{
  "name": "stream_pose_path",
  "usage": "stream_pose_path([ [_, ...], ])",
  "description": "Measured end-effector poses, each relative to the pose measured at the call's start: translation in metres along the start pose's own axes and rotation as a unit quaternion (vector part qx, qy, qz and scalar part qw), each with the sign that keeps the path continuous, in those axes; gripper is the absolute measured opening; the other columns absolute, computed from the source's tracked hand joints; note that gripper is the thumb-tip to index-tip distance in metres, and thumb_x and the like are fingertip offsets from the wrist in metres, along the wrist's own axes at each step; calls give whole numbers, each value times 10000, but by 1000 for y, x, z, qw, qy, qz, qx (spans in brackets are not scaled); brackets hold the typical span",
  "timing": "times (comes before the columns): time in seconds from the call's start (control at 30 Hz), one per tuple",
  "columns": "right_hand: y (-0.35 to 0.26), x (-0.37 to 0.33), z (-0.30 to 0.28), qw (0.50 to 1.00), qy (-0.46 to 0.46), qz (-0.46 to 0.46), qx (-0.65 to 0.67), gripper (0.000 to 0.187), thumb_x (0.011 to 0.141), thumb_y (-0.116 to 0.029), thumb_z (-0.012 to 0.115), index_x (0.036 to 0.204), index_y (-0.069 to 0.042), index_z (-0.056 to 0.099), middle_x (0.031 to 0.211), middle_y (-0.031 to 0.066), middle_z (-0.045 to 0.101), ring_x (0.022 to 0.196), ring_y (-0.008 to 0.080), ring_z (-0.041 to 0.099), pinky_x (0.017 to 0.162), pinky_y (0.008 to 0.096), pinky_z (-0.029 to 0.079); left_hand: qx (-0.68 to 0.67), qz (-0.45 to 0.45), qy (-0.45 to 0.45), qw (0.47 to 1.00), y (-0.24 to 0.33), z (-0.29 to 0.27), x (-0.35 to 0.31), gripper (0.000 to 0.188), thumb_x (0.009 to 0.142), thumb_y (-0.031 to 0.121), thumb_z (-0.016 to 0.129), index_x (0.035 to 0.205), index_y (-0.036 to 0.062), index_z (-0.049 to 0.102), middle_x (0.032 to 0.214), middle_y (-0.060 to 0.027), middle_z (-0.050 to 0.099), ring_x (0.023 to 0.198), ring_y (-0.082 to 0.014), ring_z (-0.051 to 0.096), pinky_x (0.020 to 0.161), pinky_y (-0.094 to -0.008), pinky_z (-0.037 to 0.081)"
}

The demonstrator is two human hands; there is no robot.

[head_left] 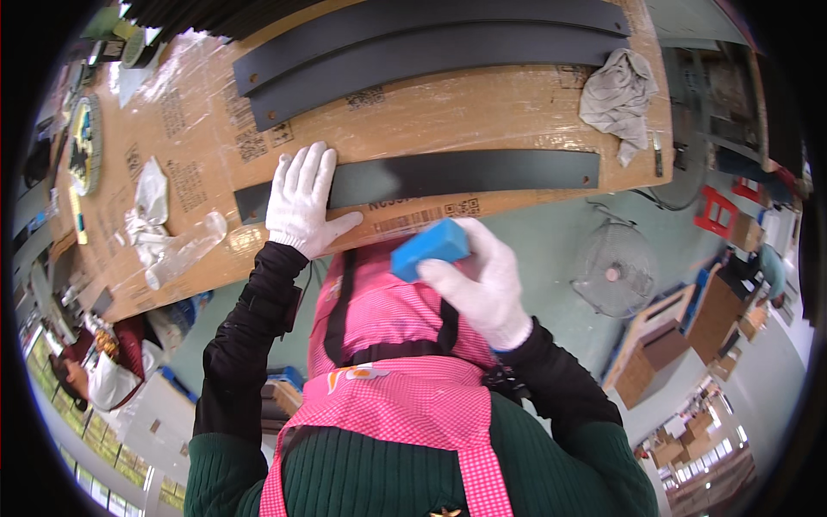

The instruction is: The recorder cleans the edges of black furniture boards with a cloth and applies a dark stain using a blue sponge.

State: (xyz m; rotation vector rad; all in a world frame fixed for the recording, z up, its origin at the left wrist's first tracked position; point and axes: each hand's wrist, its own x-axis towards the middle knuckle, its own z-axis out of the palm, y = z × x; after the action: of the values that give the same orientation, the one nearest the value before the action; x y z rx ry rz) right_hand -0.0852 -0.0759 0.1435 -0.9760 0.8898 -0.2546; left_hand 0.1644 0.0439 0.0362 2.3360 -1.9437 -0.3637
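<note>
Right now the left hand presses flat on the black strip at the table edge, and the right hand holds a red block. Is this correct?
Not quite: the block in the right hand is blue, not red, as the head view shows. The left hand does press flat on the black strip at the table edge.

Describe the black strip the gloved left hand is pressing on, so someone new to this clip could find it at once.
Start at the cardboard-covered table across the top of the view. Three long black strips lie on it; this black strip runs along the near edge, under the left hand. Unlike the two far strips, which lie together, it lies alone.
</note>
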Motion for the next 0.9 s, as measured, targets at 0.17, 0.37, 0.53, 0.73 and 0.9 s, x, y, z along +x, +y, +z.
stream_pose_path([
  [0.17,23,-15,-60,963,155,-37,219,281,1011,-267,713,1120,-18,641,914,57,680,793,147,647,755,298,524,1,-8,-19,1000,4,-9,14,1037,666,473,895,1495,13,476,1550,-192,484,1426,-383,469,1232,-557,320],
  [0.37,51,-4,-113,877,246,81,405,296,1040,-334,675,1130,-57,620,971,46,651,822,184,623,729,331,493,-93,74,41,992,41,6,49,795,679,366,903,1349,67,597,1380,-135,589,1317,-400,536,1158,-532,406],
  [0.53,32,13,-108,905,-37,66,418,449,1033,-274,650,1361,20,561,1379,209,638,1174,310,679,1011,424,555,-112,60,17,992,52,-2,47,747,687,372,891,1298,44,615,1341,-129,620,1251,-344,600,1077,-469,484],
  [0.73,16,60,-46,787,-179,89,584,528,1019,-213,627,1426,102,508,1438,251,605,1307,387,618,1188,511,439,-161,-25,-71,984,108,-57,70,685,666,416,887,1221,76,670,1271,-135,668,1172,-341,671,988,-460,548],
  [0.9,-11,92,-134,820,-36,-27,570,380,1044,-243,616,1292,44,594,1253,176,662,1259,342,620,1172,543,456,-140,-41,-29,989,98,-79,66,714,618,354,912,1224,51,686,1246,-149,685,1114,-357,698,953,-439,569],
])
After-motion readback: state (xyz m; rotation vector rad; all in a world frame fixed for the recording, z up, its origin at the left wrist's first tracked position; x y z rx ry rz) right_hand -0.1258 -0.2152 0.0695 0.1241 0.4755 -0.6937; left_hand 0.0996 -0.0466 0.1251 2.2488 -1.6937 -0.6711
